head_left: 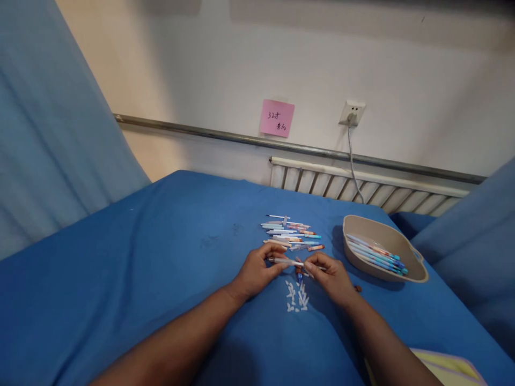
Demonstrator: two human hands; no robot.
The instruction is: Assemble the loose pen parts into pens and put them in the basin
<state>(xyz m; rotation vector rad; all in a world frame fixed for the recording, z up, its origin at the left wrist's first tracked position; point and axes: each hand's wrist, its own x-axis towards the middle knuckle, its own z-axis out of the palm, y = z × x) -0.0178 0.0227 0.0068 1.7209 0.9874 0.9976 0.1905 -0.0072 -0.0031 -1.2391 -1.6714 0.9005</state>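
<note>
Over a blue table (161, 257), the left hand (257, 272) and right hand (328, 274) each pinch one end of a pen (287, 262), best kept level and aligned, beside a tray (414, 273).

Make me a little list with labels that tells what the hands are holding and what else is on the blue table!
left hand: holds one end of a pen barrel
right hand: holds the barrel's other end
below hands: small white parts
behind hands: pile of pens
right side: beige tray with blue pens
surface: blue cloth
wall: pink note, socket
</note>
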